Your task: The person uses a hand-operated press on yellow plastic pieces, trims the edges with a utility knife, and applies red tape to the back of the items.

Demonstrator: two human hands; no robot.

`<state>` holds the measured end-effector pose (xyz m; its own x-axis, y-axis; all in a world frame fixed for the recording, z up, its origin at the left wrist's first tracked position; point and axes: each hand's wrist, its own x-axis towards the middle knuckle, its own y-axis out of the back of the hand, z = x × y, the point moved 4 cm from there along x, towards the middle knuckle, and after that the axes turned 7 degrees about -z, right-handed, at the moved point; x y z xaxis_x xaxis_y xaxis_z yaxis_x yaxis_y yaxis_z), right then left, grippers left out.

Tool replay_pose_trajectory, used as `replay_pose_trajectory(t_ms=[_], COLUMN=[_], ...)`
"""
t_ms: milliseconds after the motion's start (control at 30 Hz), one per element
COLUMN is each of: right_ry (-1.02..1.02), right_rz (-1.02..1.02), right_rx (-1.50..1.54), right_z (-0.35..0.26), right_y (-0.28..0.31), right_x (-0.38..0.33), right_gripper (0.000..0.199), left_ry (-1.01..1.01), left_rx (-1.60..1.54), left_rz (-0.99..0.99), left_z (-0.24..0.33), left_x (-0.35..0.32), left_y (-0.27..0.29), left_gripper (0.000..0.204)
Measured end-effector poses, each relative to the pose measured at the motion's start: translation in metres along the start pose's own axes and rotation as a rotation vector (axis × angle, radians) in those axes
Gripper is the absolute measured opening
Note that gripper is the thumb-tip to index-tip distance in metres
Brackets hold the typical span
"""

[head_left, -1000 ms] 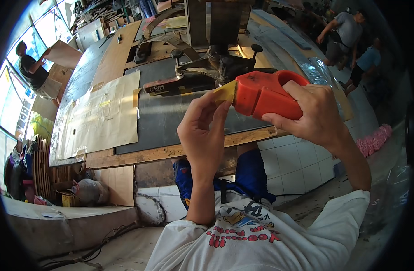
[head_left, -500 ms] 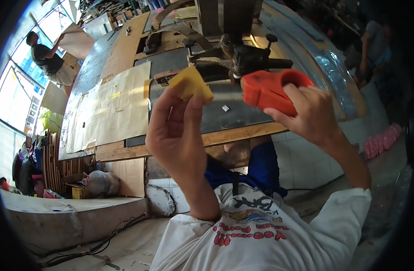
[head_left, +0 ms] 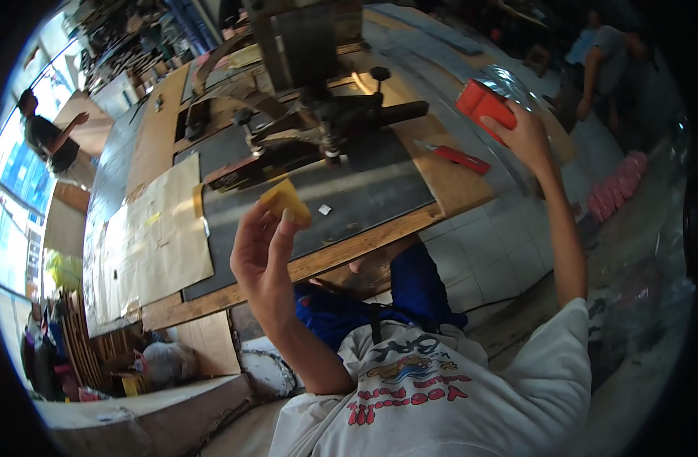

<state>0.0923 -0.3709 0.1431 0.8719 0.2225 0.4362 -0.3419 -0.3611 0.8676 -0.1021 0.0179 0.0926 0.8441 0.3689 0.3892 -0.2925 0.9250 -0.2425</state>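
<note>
My left hand [head_left: 261, 255] is raised in front of me and pinches a small yellow wedge-shaped piece [head_left: 285, 201] between thumb and fingers, above the near edge of the workbench [head_left: 349, 251]. My right hand [head_left: 528, 137] is stretched out far to the right and grips a red plastic box-like object [head_left: 484, 105] over the bench's right end. A red-handled knife [head_left: 455, 157] lies on the bench just left of that hand.
A dark metal machine [head_left: 311, 122] stands at the middle of the bench on a grey metal sheet [head_left: 349, 194]. A pale cardboard sheet [head_left: 147, 236] lies at the left. Other people stand at the far left [head_left: 48, 141] and far right [head_left: 600, 61]. Pink cloth [head_left: 615, 186] lies on the tiled floor.
My hands have pulled apart: the yellow piece came off the red object, my left hand dropped lower with it, and my right hand swung the red object out to the right.
</note>
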Motion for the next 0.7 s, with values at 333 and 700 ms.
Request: replay_pose_trajectory(t_ms=[333, 700], right_ry=[-0.062, -0.168], right_rz=[0.075, -0.020], right_rx=[-0.317, -0.389], right_z=[0.102, 0.103], right_y=[-0.088, -0.096], right_x=[0.040, 0.036], right_gripper=[0.058, 0.057], left_ry=[0.141, 0.250], left_rx=[-0.147, -0.118], left_rz=[-0.395, -0.439], left_z=[-0.044, -0.063], left_x=[-0.009, -0.010], left_y=[-0.066, -0.087], left_gripper=[0.034, 0.032])
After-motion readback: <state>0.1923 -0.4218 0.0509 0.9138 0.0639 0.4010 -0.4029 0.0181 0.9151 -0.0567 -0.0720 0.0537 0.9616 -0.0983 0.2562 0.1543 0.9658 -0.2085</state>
